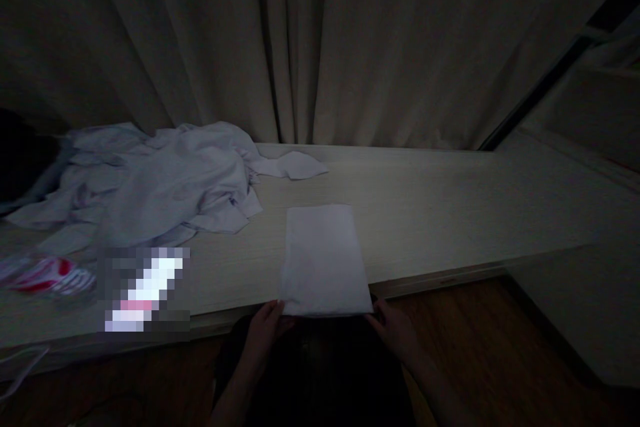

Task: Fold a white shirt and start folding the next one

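Note:
A white cloth (325,257), folded into a flat rectangle, lies on the pale wooden desk (425,200) and reaches over its front edge. My left hand (270,320) pinches the near left corner of the cloth. At the near right corner, my right hand (393,323) grips the cloth between thumb and fingers. To the left, a loose heap of crumpled white cloth (175,180) spreads across the desk, and one pointed end of it stretches rightward.
A clear plastic bottle with a red and white label (60,277) lies at the desk's left. Beside it is a bright pixelated patch. Beige curtains (400,47) hang behind the desk. A dark object (23,153) sits at far left; a white cable (25,370) hangs at lower left.

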Demonstrator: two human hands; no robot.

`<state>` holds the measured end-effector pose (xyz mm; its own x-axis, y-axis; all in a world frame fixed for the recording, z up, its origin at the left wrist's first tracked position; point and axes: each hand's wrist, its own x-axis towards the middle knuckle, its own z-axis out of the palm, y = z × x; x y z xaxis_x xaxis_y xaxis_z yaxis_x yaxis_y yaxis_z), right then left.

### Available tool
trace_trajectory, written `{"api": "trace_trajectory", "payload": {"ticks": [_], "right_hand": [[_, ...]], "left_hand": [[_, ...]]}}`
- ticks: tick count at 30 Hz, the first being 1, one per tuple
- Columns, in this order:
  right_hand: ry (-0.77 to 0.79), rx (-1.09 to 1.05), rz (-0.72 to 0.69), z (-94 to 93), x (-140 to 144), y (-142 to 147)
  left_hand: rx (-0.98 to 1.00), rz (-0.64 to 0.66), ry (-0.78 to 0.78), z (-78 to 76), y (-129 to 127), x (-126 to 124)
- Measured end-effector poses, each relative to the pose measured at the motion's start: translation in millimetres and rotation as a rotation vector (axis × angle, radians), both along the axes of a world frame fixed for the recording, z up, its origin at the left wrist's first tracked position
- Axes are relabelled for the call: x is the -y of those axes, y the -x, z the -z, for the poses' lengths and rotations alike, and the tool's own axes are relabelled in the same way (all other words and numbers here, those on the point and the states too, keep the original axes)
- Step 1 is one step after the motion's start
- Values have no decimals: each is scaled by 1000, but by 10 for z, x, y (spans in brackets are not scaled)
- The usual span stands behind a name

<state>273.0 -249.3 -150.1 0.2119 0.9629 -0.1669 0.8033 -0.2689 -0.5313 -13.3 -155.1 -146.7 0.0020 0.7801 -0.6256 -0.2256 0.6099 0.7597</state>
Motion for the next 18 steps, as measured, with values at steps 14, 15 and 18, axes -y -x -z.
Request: {"api": "trace_trajectory", "payload": {"ticks": [14, 15, 18], "right_hand": [[-281, -266, 226, -481, -9, 419], [-285, -270, 234, -453, -25, 377], [-303, -255, 288, -272, -24, 192]], "left_hand": [[20, 140, 82, 121, 174, 156], [26, 143, 85, 140, 177, 152], [46, 162, 100, 201, 174, 145]]}}
